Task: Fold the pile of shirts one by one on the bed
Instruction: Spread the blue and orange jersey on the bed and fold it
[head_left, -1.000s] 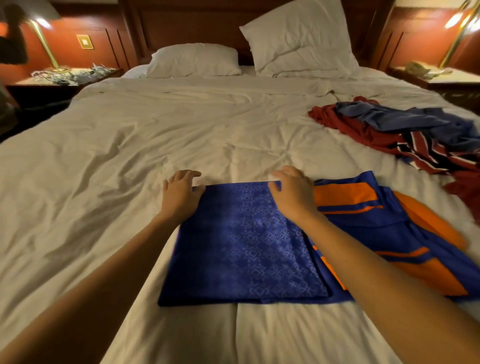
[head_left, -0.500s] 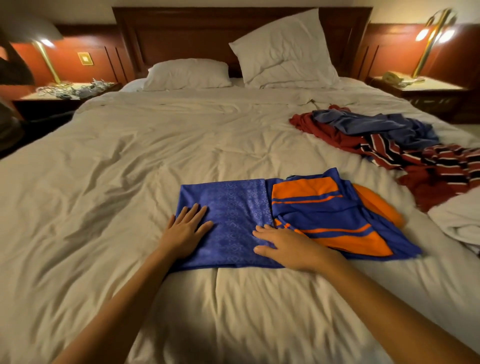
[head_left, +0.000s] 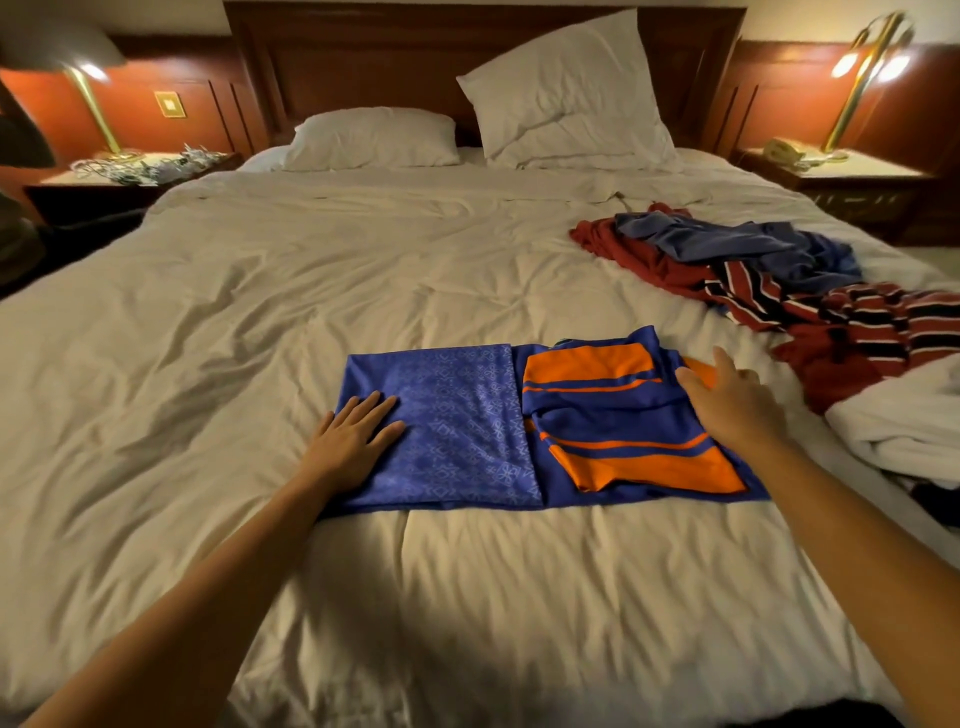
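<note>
Now, blue shirt (head_left: 447, 426) half-folded mid-bed, orange-striped part (head_left: 623, 431) bunched at right. My left hand (head_left: 353, 441) flat, fingers spread, pinning left edge; right hand (head_left: 732, 405) open, holding nothing, over far right edge. Risk: careless pull drags fold crooked (slippery fabric, probably). Unfolded pile (head_left: 769, 275) waits beyond.

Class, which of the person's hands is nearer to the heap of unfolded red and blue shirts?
Right. The right hand is at the orange-striped shirt's far edge, close to the heap; the left hand presses the shirt's patterned blue side, farther away.
</note>
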